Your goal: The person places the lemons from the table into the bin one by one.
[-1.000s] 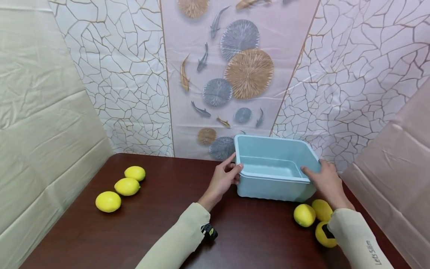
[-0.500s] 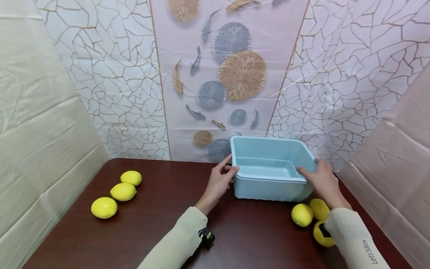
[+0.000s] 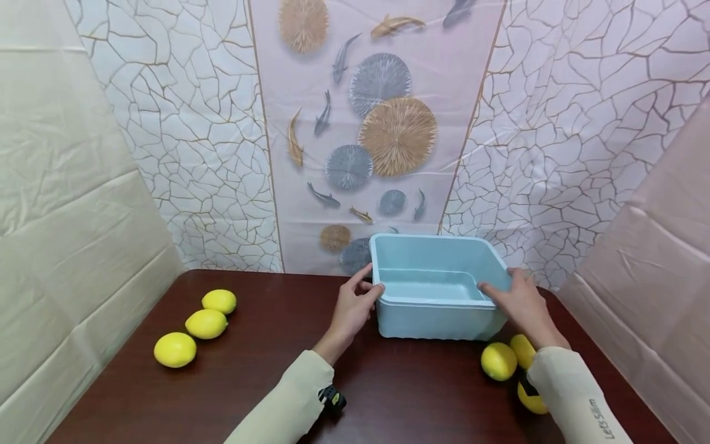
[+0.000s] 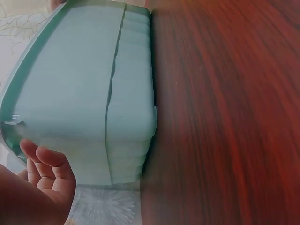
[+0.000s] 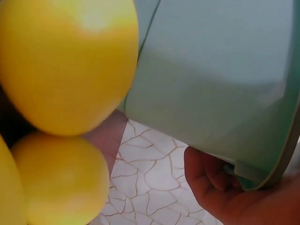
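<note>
A light blue plastic bin (image 3: 438, 324) stands upright at the back right of the table, with nothing inside. My left hand (image 3: 350, 311) pinches its left rim near the front corner, thumb on top and the other fingers outside. At the right end, my right hand (image 3: 524, 308) grips the rim, the thumb over the inner side and the fingers round the outside. Close to my right wrist lie a lemon (image 3: 498, 361), another lemon (image 3: 522, 350) behind it and a third lemon (image 3: 532, 401), partly hidden by the sleeve.
Three lemons lie in a slanting row at the left: a front lemon (image 3: 175, 349), a middle lemon (image 3: 206, 324) and a back lemon (image 3: 219, 301). A patterned cloth (image 3: 222, 154) hangs behind the dark wooden table (image 3: 266, 370), with plain cloth at both sides.
Both hands have shifted the bin slightly left against the table and lemons, keeping their hold on its rim. The right sleeve now covers more of the right lemons. The view has shifted a little.
</note>
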